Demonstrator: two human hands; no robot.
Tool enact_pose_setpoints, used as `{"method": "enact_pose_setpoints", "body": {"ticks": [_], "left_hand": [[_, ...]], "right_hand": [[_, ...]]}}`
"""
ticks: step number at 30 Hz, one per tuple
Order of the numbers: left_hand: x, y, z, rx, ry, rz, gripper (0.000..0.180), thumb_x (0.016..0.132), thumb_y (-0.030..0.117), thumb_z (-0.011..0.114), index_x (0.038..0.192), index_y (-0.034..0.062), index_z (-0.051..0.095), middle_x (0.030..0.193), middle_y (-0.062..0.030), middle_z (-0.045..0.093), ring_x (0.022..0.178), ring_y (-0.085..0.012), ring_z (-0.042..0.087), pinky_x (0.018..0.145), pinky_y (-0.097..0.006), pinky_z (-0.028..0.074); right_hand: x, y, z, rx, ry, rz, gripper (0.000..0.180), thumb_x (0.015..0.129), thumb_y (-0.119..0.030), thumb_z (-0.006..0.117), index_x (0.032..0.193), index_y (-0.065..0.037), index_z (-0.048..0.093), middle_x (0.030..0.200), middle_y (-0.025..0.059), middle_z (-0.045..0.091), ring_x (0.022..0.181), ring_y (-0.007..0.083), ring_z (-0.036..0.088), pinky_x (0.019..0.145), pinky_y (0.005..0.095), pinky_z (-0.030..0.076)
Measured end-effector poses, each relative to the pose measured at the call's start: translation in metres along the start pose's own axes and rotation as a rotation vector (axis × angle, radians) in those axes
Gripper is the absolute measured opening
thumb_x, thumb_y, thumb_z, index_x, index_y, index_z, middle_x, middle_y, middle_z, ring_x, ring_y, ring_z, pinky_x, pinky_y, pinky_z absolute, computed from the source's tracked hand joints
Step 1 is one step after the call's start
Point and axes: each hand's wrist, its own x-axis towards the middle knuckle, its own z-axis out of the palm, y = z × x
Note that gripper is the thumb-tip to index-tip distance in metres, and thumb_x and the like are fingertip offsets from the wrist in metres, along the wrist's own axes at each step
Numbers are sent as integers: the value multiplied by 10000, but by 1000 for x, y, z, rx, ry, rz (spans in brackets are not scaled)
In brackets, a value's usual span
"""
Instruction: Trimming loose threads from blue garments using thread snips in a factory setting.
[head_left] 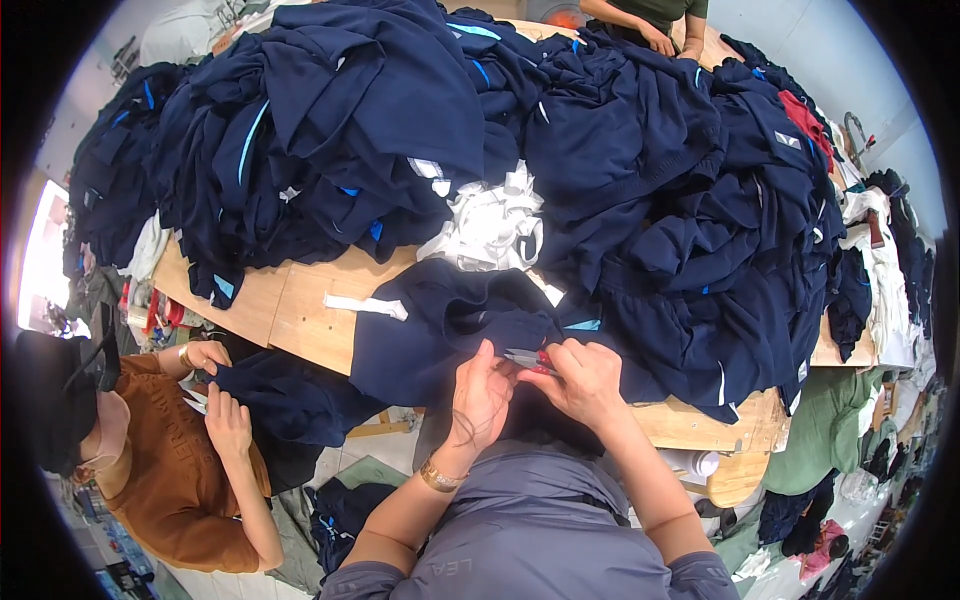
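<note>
At the table's front edge, my right hand [585, 382] is closed around small red-handled thread snips [543, 362]. The short metal blades point left, toward my other hand. My left hand [482, 398], with a gold bracelet at its wrist, pinches the edge of a navy garment [420, 335] close beside the blades. That garment lies spread over the table edge in front of me, partly folded at its opening. Whether a thread lies between the blades is too small to make out.
Large heaps of navy garments [380, 90] cover the wooden table [320, 300], with white fabric strips [490, 228] piled between them. A co-worker in a brown shirt [185, 470] handles navy cloth at left. Another person's hands [665, 42] are at the far side.
</note>
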Motion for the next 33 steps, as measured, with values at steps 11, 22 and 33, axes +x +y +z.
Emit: {"method": "enact_pose_setpoints", "body": {"ticks": [11,22,33], "left_hand": [[4,10,-1,-327,-57,-90,523,988,376,286,1199,-59,484,1206,-211,534,1151,-291,510,950,-380,452],[3,18,5,-265,-88,-66,451,996,313,304,1180,-53,493,1165,-212,556,1168,-329,496,929,-386,476],[2,15,5,-183,-72,-34,452,1002,290,287,1165,-77,495,1141,-228,566,1134,-334,526,902,-382,494]], "right_hand": [[-8,5,9,213,118,173,333,711,-329,741,713,-66,537,576,38,458,430,196,444,424,300,335],[-7,7,5,61,34,57,352,707,-363,730,665,-89,512,564,27,443,425,188,414,429,293,319],[-10,8,5,72,45,59,349,703,-368,732,647,-97,520,549,18,438,426,183,405,436,294,312]]}}
